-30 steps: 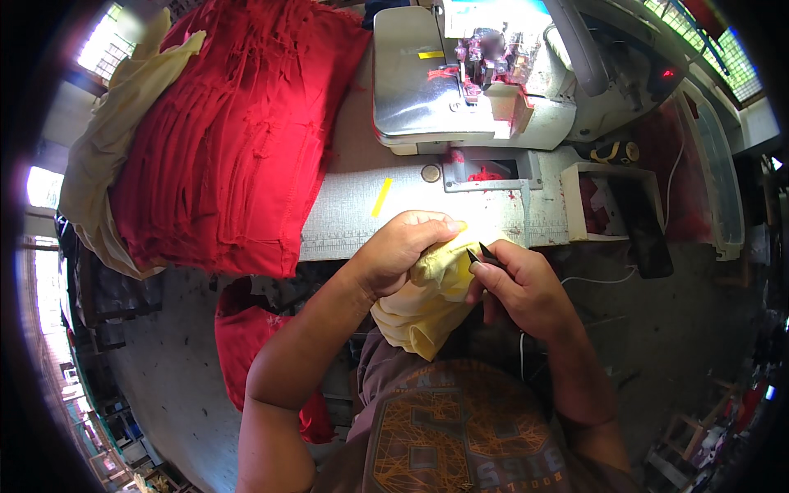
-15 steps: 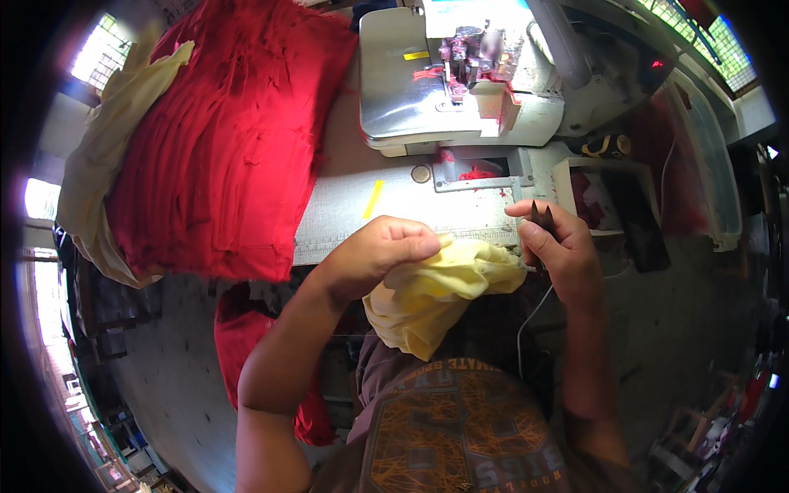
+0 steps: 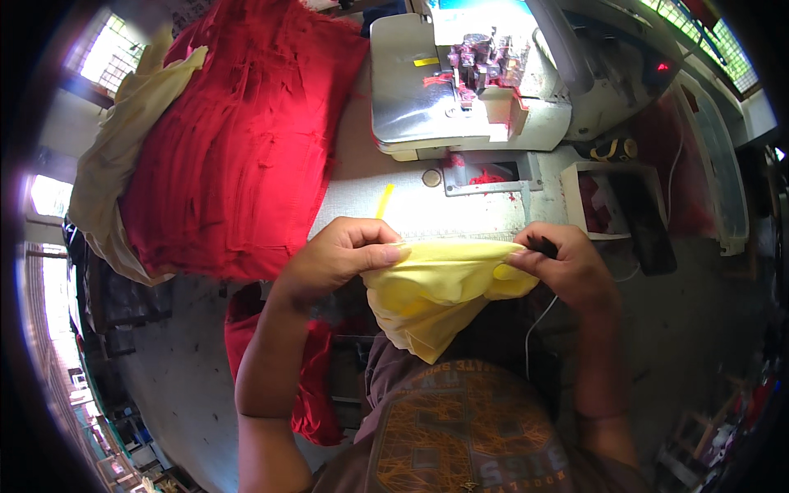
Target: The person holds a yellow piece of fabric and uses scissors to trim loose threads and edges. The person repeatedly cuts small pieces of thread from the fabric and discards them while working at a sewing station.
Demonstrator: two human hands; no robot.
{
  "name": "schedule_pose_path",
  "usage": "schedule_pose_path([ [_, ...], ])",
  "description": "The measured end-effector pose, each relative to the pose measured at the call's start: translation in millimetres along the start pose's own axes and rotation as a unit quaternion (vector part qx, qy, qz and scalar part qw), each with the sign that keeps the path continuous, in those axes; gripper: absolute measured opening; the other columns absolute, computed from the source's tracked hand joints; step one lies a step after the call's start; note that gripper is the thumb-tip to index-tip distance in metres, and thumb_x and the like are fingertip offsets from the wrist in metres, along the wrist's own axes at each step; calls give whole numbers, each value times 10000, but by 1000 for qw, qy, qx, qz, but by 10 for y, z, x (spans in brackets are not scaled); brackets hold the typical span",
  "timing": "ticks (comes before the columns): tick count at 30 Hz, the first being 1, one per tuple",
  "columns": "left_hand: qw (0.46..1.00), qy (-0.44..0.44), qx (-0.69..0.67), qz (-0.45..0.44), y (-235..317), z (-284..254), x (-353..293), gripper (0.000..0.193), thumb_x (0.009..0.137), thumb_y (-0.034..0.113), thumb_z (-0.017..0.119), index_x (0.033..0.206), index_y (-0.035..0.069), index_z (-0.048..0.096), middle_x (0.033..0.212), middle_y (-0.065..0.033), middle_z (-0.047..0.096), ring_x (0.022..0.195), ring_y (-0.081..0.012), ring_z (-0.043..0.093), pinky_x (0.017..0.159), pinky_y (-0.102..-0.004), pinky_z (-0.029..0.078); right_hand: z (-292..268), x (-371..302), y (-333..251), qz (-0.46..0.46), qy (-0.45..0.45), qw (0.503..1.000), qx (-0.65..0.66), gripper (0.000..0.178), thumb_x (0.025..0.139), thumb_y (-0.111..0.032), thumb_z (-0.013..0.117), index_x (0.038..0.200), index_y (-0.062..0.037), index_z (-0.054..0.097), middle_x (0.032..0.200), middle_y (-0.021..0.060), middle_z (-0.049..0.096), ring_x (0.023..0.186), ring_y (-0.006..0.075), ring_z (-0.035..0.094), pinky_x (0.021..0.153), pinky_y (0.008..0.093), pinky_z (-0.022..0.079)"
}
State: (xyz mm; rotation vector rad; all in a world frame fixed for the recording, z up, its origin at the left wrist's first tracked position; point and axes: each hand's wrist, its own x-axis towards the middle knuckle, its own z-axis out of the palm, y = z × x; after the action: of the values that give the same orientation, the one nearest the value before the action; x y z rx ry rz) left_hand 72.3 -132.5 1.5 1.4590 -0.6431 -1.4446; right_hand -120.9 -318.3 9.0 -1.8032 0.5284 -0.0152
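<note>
A pale yellow piece of fabric point(image 3: 448, 279) is stretched between my hands at the table's front edge, its lower part hanging in folds before my lap. My left hand point(image 3: 341, 259) pinches its upper left edge between thumb and fingers. At the other end, my right hand point(image 3: 575, 263) grips the upper right edge. Dark thread snips point(image 3: 541, 245) are tucked in the right hand, mostly hidden by the fingers.
A sewing machine point(image 3: 427, 99) with a lit needle area stands at the back. Stacked red fabric point(image 3: 230, 164) covers the table's left side, with yellow cloth point(image 3: 107, 164) beside it. An open box point(image 3: 571, 201) and a dark phone point(image 3: 645, 234) lie right. Red cloth point(image 3: 316, 386) hangs below.
My right hand has moved down onto the yellow fabric and taken its right edge. The fabric is now drawn out taut along the top, and the snips' points have tipped down into the hand.
</note>
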Motion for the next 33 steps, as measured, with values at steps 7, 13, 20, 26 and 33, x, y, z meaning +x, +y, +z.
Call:
schedule_pose_path([
  [7,998,-48,33,16,34,115,55,221,747,141,607,897,-9,545,801,-15,555,718,-54,498,652,-193,403,-67,-3,68,-23,26,999,38,135,750,-110,564,756,18,523,628,11,487,612,49,415,537,227,364],
  [13,985,89,103,104,-66,67,75,159,711,46,589,857,13,538,775,-2,524,678,-54,468,616,-195,387,-37,-1,61,-44,30,998,27,101,729,-85,577,763,-6,524,694,32,501,649,93,465,566,250,391],
  [20,925,183,46,329,-347,14,70,194,695,-117,488,773,51,431,833,-24,459,707,-67,448,626,-195,390,495,-175,157,-229,-97,957,-151,100,672,-24,580,763,-38,539,723,97,514,663,246,530,593,298,434],
  [26,933,172,-150,277,-488,140,-8,162,759,-50,510,817,63,410,863,-72,515,800,-105,508,724,-234,433,452,60,-8,-196,21,977,-79,107,702,-55,598,768,-18,522,693,92,509,596,201,501,545,287,403],
  [33,920,133,-261,261,-526,216,-3,169,751,-78,489,790,57,395,882,-94,538,807,-131,528,732,-251,439,653,277,86,-164,8,985,44,63,749,-35,551,725,-10,498,649,26,478,580,77,432,534,218,372],
])
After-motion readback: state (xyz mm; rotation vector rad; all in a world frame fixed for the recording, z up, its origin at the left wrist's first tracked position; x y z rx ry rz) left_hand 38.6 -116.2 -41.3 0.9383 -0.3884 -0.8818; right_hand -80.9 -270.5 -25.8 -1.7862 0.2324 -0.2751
